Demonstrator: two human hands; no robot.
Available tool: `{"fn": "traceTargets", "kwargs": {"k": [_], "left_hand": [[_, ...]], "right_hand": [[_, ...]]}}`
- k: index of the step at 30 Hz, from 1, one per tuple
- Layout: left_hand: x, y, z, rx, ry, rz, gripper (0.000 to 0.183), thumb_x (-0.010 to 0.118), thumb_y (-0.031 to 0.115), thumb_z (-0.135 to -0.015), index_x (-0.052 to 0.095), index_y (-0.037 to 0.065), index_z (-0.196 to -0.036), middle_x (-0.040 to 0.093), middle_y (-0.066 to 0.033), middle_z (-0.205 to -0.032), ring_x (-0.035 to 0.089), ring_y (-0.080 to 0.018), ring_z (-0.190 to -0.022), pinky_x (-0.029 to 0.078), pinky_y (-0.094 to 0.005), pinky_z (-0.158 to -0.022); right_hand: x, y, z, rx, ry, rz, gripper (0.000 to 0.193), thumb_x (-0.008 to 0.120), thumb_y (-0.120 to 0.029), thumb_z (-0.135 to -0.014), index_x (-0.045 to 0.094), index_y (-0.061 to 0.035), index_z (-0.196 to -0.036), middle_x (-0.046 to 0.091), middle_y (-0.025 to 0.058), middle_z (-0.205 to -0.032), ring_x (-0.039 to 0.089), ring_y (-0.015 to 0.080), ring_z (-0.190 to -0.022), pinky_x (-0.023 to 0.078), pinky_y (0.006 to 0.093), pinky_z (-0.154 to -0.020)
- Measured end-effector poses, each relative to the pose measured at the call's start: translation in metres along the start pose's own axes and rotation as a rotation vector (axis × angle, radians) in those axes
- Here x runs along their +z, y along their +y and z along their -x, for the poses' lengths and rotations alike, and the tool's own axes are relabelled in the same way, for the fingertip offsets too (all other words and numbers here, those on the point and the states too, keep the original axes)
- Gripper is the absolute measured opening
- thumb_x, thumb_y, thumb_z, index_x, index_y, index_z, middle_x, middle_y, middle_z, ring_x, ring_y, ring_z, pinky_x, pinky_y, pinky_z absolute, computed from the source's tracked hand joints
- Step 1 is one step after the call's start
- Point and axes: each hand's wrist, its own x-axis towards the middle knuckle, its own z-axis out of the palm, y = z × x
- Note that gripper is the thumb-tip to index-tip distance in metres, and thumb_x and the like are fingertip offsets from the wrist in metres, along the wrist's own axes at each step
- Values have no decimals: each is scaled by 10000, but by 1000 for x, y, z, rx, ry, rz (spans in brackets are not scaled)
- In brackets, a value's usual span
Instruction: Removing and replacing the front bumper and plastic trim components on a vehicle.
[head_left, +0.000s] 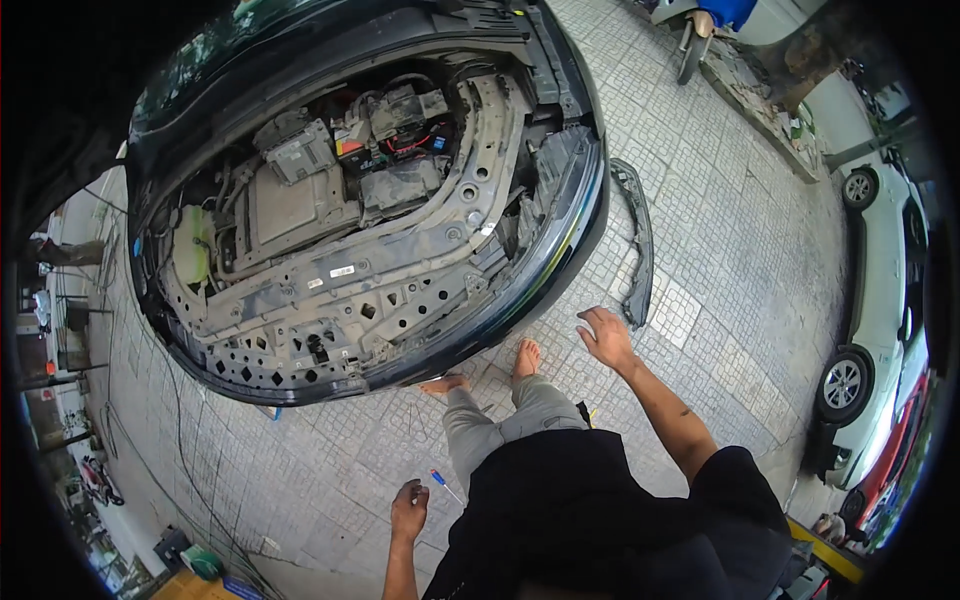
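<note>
My right hand [606, 338] is held out over the pavement with its fingers apart and nothing in them. It is nearest to a long, dark, curved trim strip [638, 245] lying on the tiles beside the car. At my left side hangs my left hand [408, 510], its fingers loosely bent and nothing visible in them. A screwdriver [447, 486] with a blue handle lies on the ground close to it, apart from the fingers. In front of me stands a dark car [400, 330] with its engine bay uncovered; neither hand touches it.
My bare feet [526, 358] are on the tiled pavement [690, 220] by the car's front edge. Dark cables [178, 440] run along the ground at left. A white car [885, 330] is parked at right, and a motorbike wheel [691, 58] shows at the top.
</note>
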Motion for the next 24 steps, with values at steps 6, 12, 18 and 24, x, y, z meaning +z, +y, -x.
{"fn": "traceTargets", "kwargs": {"k": [6,12,18,24], "left_hand": [[149,-1,165,-244,38,335,392,628,309,-908,646,28,-1181,692,-203,-1105,672,-319,-1050,514,-381,-879],[251,-54,216,-498,121,433,437,642,357,-892,648,30,-1182,688,-212,-1125,658,-334,-1084,506,-393,-911],[279,-126,195,-605,148,445,483,655,405,-876,650,32,-1183,684,-221,-1144,644,-350,-1119,498,-405,-944],[240,-217,126,-851,150,502,570,672,510,-845,655,50,-1181,678,-238,-1151,646,-344,-1121,496,-421,-964]], "right_hand": [[8,70,14,196,113,-115,230,629,-161,-935,656,16,-1079,664,181,-991,644,339,-884,512,415,-813],[73,-6,-17,-180,-543,-164,241,634,-223,-922,660,-40,-1076,691,140,-993,676,316,-897,527,406,-815],[116,-97,-52,-424,-1104,176,379,619,-429,-897,698,-88,-1043,731,134,-982,682,330,-974,522,427,-872],[228,-156,-63,-426,-1264,498,413,615,-456,-889,719,-95,-1060,715,159,-1078,663,324,-1059,509,424,-930]]}}
